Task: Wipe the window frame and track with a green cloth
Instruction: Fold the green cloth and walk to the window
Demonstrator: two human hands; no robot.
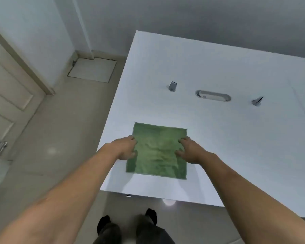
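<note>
A square green cloth lies spread flat on a white tabletop, close to the front left corner. My left hand rests on the cloth's left edge, with its thumb and fingertips touching the fabric. My right hand does the same on the right edge. The thumb and forefinger of each hand are spread apart, and the cloth between them is slightly wrinkled. No window frame or track is in view.
On the table beyond the cloth are an oval metal-rimmed slot and two small grey fittings. A beige door with a lever handle stands at the left. A floor hatch lies in the corner. My feet are on tiled floor.
</note>
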